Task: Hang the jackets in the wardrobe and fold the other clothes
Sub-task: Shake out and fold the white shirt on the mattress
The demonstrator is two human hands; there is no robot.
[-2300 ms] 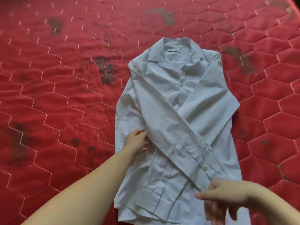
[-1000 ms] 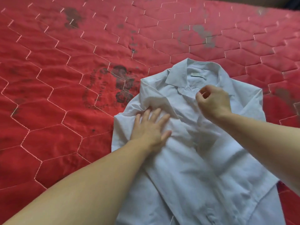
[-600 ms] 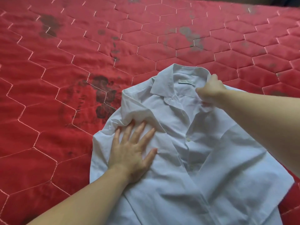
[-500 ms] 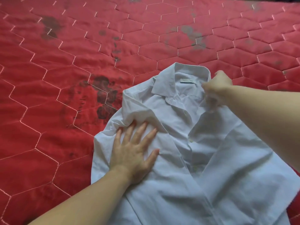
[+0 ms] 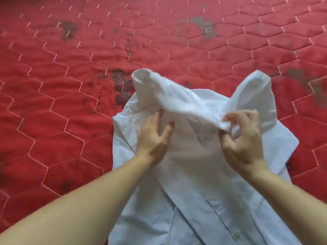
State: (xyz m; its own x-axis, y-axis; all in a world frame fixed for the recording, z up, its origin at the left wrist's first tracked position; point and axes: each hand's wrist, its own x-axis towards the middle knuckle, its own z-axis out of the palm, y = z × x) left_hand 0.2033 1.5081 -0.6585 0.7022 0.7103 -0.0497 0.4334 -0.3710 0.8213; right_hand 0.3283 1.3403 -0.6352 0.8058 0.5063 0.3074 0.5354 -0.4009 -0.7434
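Head view: a white shirt (image 5: 194, 174) is spread on a red quilted bedcover (image 5: 70, 85), its lower part flat toward the camera and its top part lifted and brought over toward the body of the garment. The left hand (image 5: 154, 137) is laid at the left of the raised fabric — fingers fairly straight, tips hidden under the fold, thumb out; whether cloth is actually gripped cannot be told. The right hand (image 5: 242, 138) has its fingers curled, an edge of the lifted cloth pinched between thumb and fingertips. Motion blur is present, so finer detail is lost.

Handling, as judged: the shirt is taken to be light, thin and limp — no shape is kept unless it is supported, and creases are formed easily. Little slip is expected on the quilted surface. Nothing fragile is seen, though small buttons are visible on the placket near the bottom edge. Best hold is judged to be at the shoulder seams or collar edge, one hand per side, so the fold can be laid down evenly. Dark stains (image 5: 120, 85) are noted on the cover just beside the shirt's upper left.
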